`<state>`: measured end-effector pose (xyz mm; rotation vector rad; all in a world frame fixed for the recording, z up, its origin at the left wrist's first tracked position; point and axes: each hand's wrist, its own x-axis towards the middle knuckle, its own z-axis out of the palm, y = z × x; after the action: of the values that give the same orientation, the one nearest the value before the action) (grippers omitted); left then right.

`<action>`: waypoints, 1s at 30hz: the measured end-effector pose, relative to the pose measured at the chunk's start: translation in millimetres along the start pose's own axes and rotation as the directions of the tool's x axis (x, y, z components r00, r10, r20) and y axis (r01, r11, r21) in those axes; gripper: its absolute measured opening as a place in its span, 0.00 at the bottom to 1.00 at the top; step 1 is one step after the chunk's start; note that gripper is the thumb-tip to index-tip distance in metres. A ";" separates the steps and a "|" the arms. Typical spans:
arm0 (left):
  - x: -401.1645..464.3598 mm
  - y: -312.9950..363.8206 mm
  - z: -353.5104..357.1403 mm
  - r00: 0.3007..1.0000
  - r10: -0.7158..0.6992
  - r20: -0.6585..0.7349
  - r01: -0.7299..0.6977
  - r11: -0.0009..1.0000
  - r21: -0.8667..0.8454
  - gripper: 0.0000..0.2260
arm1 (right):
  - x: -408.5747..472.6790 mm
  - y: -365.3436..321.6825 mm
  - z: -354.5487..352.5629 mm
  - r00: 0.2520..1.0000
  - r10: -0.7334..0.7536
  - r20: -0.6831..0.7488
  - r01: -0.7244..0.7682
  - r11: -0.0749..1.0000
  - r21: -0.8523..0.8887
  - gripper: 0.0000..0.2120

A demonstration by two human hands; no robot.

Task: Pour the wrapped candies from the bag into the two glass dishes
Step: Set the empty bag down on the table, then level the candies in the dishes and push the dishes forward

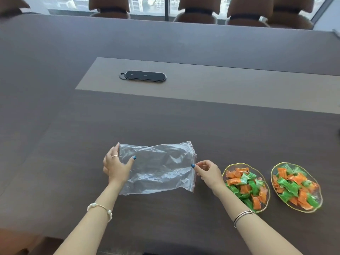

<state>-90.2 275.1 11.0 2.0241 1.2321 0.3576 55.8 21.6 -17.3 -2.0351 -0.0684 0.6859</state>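
Note:
A clear plastic zip bag [160, 166] lies flat on the dark table with nothing visible inside it. My left hand [116, 165] rests on its left end, thumb on top and fingers spread along the edge. My right hand [207, 172] pinches the bag's right edge at the zip strip between thumb and fingers. Two gold-rimmed glass dishes stand to the right: the near dish [224, 173] and the far-right dish [319, 197]. Both hold piles of orange and green wrapped candies [244, 184].
A black oval socket panel [143, 76] is set into the lighter strip [239, 87] across the table's middle. Brown chairs [198, 10] line the far side under a window. My right forearm passes over the near dish's left rim.

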 end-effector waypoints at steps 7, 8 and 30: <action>-67.2 100.6 49.0 0.930 0.330 0.162 -0.270 0.913 -0.305 0.17 | -22.5 1.1 -62.6 0.990 -0.055 -0.131 0.071 0.990 0.121 0.15; -79.0 113.5 62.0 0.914 0.349 0.205 -0.264 0.898 -0.353 0.16 | -26.1 2.7 -75.0 0.988 -0.057 -0.143 0.077 0.987 0.143 0.16; -230.0 215.0 244.8 0.899 0.134 0.417 0.056 0.909 -0.412 0.06 | -24.3 123.2 -297.0 0.984 0.010 -0.177 0.031 0.973 0.228 0.08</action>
<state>73.3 -88.5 22.2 1.6389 0.7562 0.1499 155.0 -284.1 9.1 -1.8615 0.0997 0.4792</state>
